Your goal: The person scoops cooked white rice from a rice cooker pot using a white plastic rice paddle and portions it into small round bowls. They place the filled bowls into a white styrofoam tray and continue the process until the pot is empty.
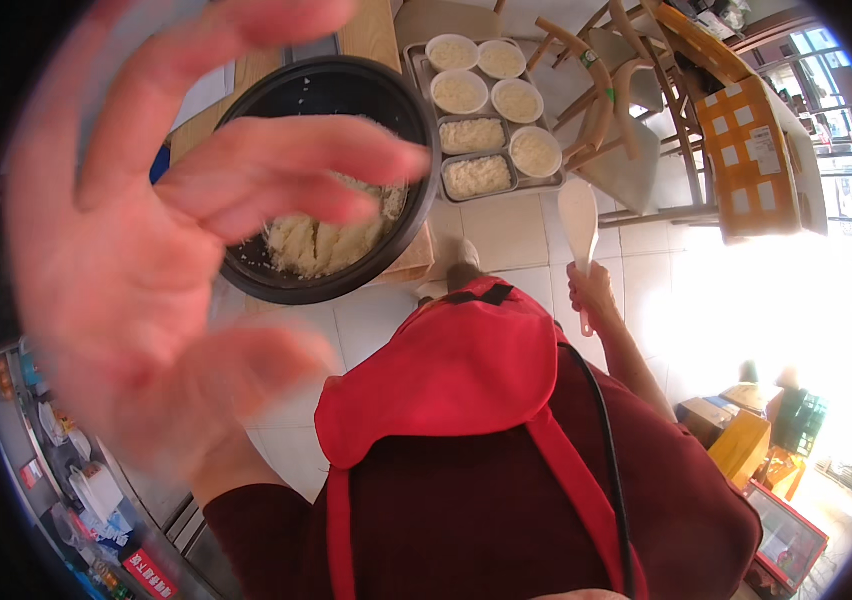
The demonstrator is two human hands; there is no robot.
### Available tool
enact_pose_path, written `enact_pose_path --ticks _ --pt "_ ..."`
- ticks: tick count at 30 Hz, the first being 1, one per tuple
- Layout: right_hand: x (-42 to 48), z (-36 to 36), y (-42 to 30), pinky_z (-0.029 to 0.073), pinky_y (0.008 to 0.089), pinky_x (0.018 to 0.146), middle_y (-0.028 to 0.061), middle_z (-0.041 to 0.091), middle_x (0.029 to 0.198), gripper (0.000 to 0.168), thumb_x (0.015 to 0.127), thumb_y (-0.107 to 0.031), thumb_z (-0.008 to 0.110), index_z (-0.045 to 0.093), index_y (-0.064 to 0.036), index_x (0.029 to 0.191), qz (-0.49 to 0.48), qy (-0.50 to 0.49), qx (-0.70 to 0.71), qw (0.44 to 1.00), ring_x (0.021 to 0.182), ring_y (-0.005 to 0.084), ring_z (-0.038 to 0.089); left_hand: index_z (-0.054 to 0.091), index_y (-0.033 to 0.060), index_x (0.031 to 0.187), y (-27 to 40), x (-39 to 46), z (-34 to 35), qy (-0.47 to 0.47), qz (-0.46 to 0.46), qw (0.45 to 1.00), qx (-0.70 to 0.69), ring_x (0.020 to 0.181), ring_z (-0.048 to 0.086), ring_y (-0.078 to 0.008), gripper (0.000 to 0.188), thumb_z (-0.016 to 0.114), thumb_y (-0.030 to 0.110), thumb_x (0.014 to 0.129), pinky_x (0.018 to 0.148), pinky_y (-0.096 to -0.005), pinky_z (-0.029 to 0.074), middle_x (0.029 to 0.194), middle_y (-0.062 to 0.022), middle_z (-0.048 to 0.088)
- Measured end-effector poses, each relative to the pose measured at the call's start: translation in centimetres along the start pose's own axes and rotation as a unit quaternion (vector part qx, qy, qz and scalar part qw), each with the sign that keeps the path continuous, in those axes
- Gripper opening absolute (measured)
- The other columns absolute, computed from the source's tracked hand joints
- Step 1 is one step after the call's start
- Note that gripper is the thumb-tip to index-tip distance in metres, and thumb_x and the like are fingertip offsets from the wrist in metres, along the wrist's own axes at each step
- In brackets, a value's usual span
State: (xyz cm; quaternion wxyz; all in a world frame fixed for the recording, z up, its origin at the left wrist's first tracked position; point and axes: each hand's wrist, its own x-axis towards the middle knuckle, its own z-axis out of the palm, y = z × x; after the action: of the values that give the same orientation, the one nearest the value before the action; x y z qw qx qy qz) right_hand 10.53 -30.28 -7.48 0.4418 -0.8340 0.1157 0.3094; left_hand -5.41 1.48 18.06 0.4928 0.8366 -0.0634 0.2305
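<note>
My left hand (pixel 148 225) is raised close to the camera, blurred, with its fingers apart and nothing held. It hides part of a large black pot (pixel 426 217) that has white cooked rice (pixel 321 244) in its bottom. In my right hand (pixel 592 289), out to the right, is the handle of a pale rice paddle (pixel 578 214), its blade pointing away from me. Beyond the pot lies a metal tray (pixel 426 71) with several round white bowls (pixel 534 152) of rice. Two rectangular metal tins (pixel 478 176), also filled with rice, share the tray.
The pot stands on a wooden table (pixel 369 34). Wooden chairs (pixel 606 112) and a taped cardboard box (pixel 748 157) are at the upper right. Boxes and a green crate (pixel 801 420) sit at the lower right. Shelves with packages (pixel 95 491) line the lower left.
</note>
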Motion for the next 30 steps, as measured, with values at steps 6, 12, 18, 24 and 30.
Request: enact_pose_path --ticks 6,12,18,24,30 --pt "1.8 -1.0 -0.9 0.031 0.0239 0.034 0.001 0.044 0.054 0.022 0.082 -0.022 0.053 0.049 -0.002 0.074 -0.068 -0.025 -0.01 0.997 0.041 0.0084 0.04 0.042 0.0006 0.122 1.9 3.1 5.2 -0.082 0.071 0.994 -0.027 0.096 0.054 -0.024 0.042 0.049 0.021 0.086 0.087 -0.0359 0.038 0.107 -0.0161 0.051" --pt "3.9 -5.7 -0.1 0.034 0.0258 0.034 0.002 0.045 0.052 0.024 0.081 -0.022 0.053 0.05 0.0 0.071 -0.101 -0.046 0.011 0.994 0.04 0.0099 0.042 0.041 -0.0001 0.123 3.4 6.4 8.3 -0.087 0.102 0.991 0.011 0.098 0.053 -0.0266 0.043 0.049 0.021 0.086 0.089 -0.038 0.038 0.11 -0.018 0.049" --pt "7.9 -12.4 4.6 0.04 0.0276 0.036 0.0037 0.05 0.053 0.027 0.08 -0.026 0.054 0.053 -0.002 0.068 -0.072 0.032 -0.023 0.997 0.041 0.0121 0.049 0.041 -0.0007 0.123 2.7 10.2 10.3 -0.072 0.082 0.993 0.052 0.101 0.052 -0.0292 0.045 0.05 0.022 0.085 0.09 -0.04 0.037 0.114 -0.02 0.046" --pt "7.6 -16.2 5.9 0.038 0.027 0.035 0.0037 0.047 0.051 0.023 0.081 -0.021 0.053 0.049 -0.002 0.068 -0.068 0.043 0.04 0.996 0.04 0.0121 0.046 0.04 -0.0014 0.124 2.9 12.0 12.2 -0.075 0.094 0.991 0.067 0.104 0.05 -0.0317 0.047 0.05 0.022 0.085 0.092 -0.0421 0.036 0.118 -0.0219 0.044" --pt "8.7 -18.0 7.0 0.039 0.0281 0.035 0.0042 0.049 0.053 0.023 0.081 -0.021 0.052 0.049 -0.002 0.068 -0.06 0.049 0.01 0.997 0.04 0.0128 0.046 0.039 -0.002 0.124 4.9 15.2 15.7 -0.094 0.195 0.975 0.048 0.107 0.049 -0.0343 0.048 0.051 0.023 0.084 0.094 -0.0442 0.036 0.122 -0.0239 0.041"
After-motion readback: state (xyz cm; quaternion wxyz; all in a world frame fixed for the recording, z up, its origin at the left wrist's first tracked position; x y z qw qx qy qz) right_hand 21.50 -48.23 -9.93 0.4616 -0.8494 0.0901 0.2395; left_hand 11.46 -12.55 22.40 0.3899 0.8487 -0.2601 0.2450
